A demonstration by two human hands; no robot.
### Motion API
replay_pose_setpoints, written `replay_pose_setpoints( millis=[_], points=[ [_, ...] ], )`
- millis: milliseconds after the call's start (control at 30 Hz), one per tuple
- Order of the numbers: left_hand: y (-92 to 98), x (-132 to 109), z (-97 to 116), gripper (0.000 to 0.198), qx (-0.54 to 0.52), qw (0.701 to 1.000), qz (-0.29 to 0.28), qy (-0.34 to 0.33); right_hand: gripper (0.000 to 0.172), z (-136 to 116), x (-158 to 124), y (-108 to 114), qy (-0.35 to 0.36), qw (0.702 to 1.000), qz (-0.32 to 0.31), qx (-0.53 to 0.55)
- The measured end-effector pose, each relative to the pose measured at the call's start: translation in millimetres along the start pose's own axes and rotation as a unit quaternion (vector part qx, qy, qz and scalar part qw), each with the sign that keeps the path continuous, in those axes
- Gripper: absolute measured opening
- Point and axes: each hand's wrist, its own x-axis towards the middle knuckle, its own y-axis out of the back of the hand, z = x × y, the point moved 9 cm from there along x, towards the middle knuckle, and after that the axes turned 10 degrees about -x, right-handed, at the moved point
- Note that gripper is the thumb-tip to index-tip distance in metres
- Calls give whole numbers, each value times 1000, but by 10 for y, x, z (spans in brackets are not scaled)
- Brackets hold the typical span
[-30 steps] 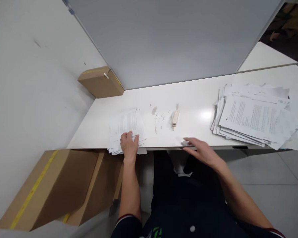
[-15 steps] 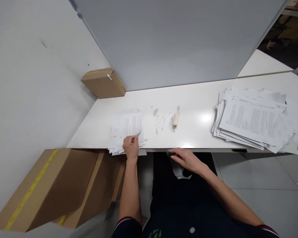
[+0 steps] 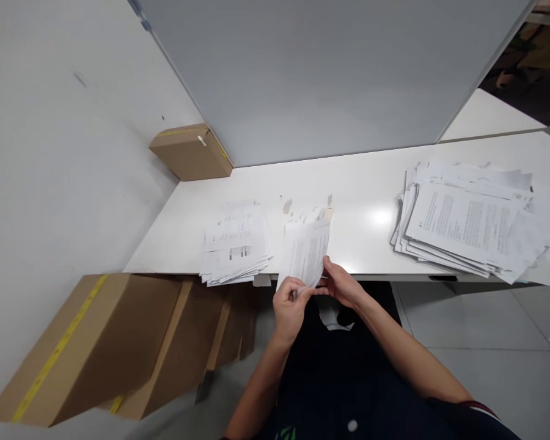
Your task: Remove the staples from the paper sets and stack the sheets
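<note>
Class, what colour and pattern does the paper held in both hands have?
The paper is white with lines of dark print, seen in the head view.

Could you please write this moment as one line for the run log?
left hand: pinching printed paper; right hand: at paper's right edge; left pile: on table; right pile: on table; cream object: partly hidden

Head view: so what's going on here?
A person at a white desk is handling a printed paper: the left hand grips its near edge, the right hand is at its right edge. It partly hides a small beige object. One paper stack lies to the left, a larger pile to the right.
</note>
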Motion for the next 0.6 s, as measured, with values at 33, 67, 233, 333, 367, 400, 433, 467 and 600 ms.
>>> replay_pose_setpoints(
  millis=[33,67,233,333,367,400,433,467,600],
  points=[
    [42,-10,-89,19,-46,998,28,40,47,15,-11,13,-4,1000,3,9],
    [89,-12,-165,20,-95,991,57,73,47,31,-21,29,-7,1000,8,16],
    [285,53,-239,26,-286,937,163,118,44,81,-20,142,-11,999,45,-6],
    [471,76,-174,26,-313,917,229,94,35,-3,-46,294,33,990,97,-93],
    [549,75,-166,27,-317,911,250,84,33,-61,-81,363,55,981,124,-139],
    [627,68,-177,28,-323,903,272,79,32,-131,-133,442,77,966,160,-186],
    [703,57,-209,27,-328,895,292,78,32,-213,-205,529,100,948,202,-224],
    [772,39,-264,25,-334,886,311,86,31,-298,-290,616,123,930,247,-244],
    [940,-74,-560,17,-331,856,372,138,34,-538,-614,861,227,894,364,-130]
  ],
)
